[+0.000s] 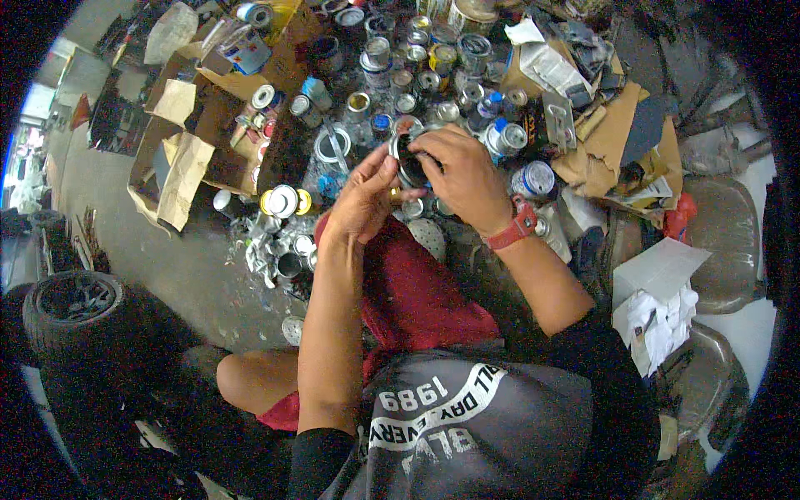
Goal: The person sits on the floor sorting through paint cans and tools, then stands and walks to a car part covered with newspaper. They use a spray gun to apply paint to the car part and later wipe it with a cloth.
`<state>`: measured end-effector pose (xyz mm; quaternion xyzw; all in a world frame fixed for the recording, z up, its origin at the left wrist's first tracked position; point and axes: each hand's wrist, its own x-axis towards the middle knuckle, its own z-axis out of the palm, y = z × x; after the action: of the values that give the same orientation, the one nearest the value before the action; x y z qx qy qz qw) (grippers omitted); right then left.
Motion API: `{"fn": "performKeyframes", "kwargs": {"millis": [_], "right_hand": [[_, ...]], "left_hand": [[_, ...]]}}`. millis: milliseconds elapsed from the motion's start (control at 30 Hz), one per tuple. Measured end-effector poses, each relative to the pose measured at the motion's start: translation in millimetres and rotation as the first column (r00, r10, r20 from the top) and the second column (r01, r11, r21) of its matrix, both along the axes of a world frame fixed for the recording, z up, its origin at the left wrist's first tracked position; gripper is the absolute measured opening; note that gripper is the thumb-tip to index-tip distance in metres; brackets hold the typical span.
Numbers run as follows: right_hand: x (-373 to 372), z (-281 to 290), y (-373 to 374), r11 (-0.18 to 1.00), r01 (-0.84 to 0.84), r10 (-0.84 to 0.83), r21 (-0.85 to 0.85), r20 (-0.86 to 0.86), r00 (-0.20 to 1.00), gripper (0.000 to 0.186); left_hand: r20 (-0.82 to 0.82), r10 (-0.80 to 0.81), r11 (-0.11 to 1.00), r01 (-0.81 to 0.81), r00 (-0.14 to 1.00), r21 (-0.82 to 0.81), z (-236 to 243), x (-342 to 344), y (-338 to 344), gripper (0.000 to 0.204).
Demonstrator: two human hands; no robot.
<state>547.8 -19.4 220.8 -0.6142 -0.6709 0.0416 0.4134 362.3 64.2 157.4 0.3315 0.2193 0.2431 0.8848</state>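
A grey floor (204, 283) underlies the scene. Over it bends a person in a grey-and-black shirt (533, 408) and red shorts (425, 292). Ahead spreads a dense crowd of paint cans (377, 77), many of them smeared. An open cardboard box (185, 179) stands to its left; a torn cardboard piece (604, 154) lies to its right. A dark wheel (77, 298) occupies the far left, and a brown chair (723, 242) the far right, with white papers (662, 321) near it.

At centre, above the shorts' far edge, the two hands meet at a small dark can (408, 172) with a pale rim. The left hand (364, 193) holds its left side, thumb near the rim. The right hand (464, 171) bends its fingers narrowly together at the can's dark face; whether they pinch anything cannot be told. A red wristwatch (515, 227) circles the right wrist.
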Motion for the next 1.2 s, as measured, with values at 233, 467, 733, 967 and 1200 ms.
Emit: {"fn": "performKeyframes", "kwargs": {"millis": [233,467,733,967,1200], "right_hand": [[24.3,1.1,6.1,0.96,-0.119,-0.022,-0.254,-0.492,0.87,0.027],[63.4,-59.4,8.1,0.961,-0.01,-0.086,-0.278,-0.329,0.94,0.027],[76.7,-239.4,-4.9,0.786,0.404,-0.6,-0.468,-0.42,0.681,0.018],[63.0,-317.2,-10.9,0.588,0.396,-0.66,-0.705,-0.134,0.74,0.047],[65.0,-255.6,-60.3,0.799,0.197,-0.531,-0.568,-0.513,0.674,0.045]], "left_hand": [[-0.19,0.013,1.0,-0.008,0.982,0.028,9.5,14.5,-2.2,0.052],[-0.165,0.369,0.919,-0.333,0.915,0.21,13.7,17.6,-2.5,0.068],[0.521,0.316,0.948,-0.281,0.793,-0.147,26.9,-90.4,13.3,0.088],[0.462,0.428,0.896,-0.43,0.777,-0.107,20.5,-132.1,9.1,0.088],[-0.367,0.735,0.67,-0.525,0.571,0.525,-17.0,-257.4,27.3,0.078]]}}
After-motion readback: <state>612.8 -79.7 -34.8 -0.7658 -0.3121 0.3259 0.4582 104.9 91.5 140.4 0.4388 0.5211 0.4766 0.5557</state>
